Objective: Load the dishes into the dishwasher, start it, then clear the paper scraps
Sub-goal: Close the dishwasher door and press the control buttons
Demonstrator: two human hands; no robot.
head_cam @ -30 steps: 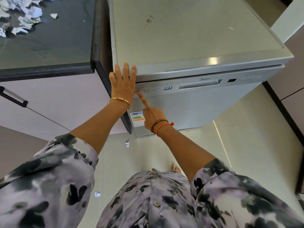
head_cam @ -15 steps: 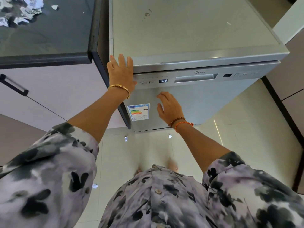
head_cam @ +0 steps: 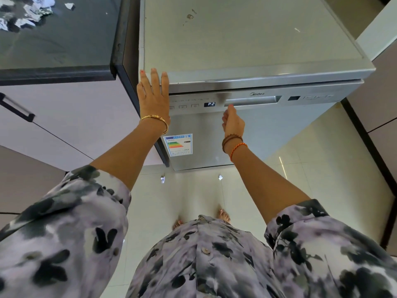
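The dishwasher [head_cam: 247, 61] stands shut at twelve o'clock; its display [head_cam: 209, 104] reads P2. Left hand [head_cam: 153, 97] lies flat, grip apart, on its top edge. Right hand [head_cam: 233, 124], fingers loosely curled and holding nothing, touches the handle [head_cam: 252, 101]. Paper scraps [head_cam: 25, 11] lie on the counter [head_cam: 64, 46] at ten o'clock.

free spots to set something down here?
Dishwasher top is bare from the left hand at its front-left corner to the right edge. Dark counter is free along its front and right side; paper scraps crowd its far-left corner.

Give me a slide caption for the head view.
Left hand braces silver dishwasher; right hand reaches its handle recess.
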